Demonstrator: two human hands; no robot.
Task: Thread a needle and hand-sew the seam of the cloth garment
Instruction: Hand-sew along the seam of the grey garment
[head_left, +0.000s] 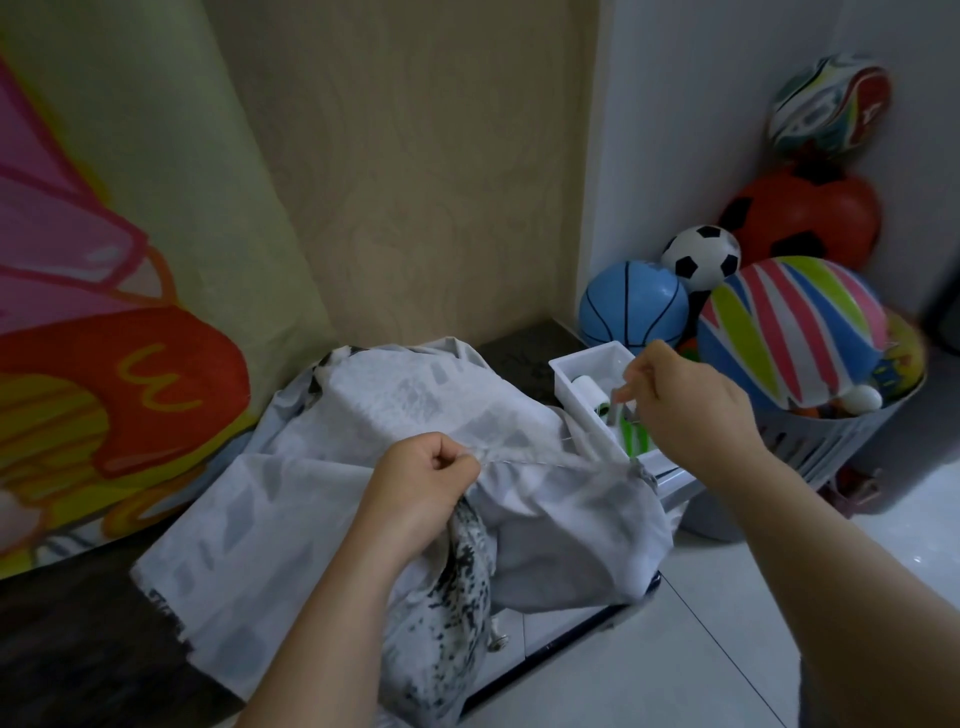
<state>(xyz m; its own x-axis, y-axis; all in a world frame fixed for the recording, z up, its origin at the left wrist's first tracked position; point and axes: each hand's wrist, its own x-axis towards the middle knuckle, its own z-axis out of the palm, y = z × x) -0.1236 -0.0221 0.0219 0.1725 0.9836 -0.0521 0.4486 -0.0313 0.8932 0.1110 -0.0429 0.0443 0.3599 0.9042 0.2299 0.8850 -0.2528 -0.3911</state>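
Step in hand: a stitch looks to be drawn out, judging by the raised right hand
Garment (395, 415): one pale printed cloth, heaped over the dark table (78, 649) and hanging off its near edge
Left hand (431, 478): fingers curled, thumb and forefinger pinching a fold of the garment at the seam
Seam (545, 458): a taut ridge that starts at the left pinch and runs rightward, its long axis nearly level across the view
Right hand (696, 410): raised above the tray, thumb and forefinger pressed together in a pinch
What the right pinch holds: too small to tell, probably the thread; no needle can be made out
Thread (519, 462): a faint pale line along the seam, hard to follow past the ridge's right end
Key relation: the seam lies below and to the left of the right fingertips (631, 376); the left hand is on it, the right well apart
Next move calls for: the right hand coming down and leftward to the ridge, beside the left pinch
Tray (563, 366): one white tray, touching the garment's right edge
Spool (586, 388): one, white, inside the tray
Balls: at least five, piled in and behind one basket (836, 441) on the right
Hands: two
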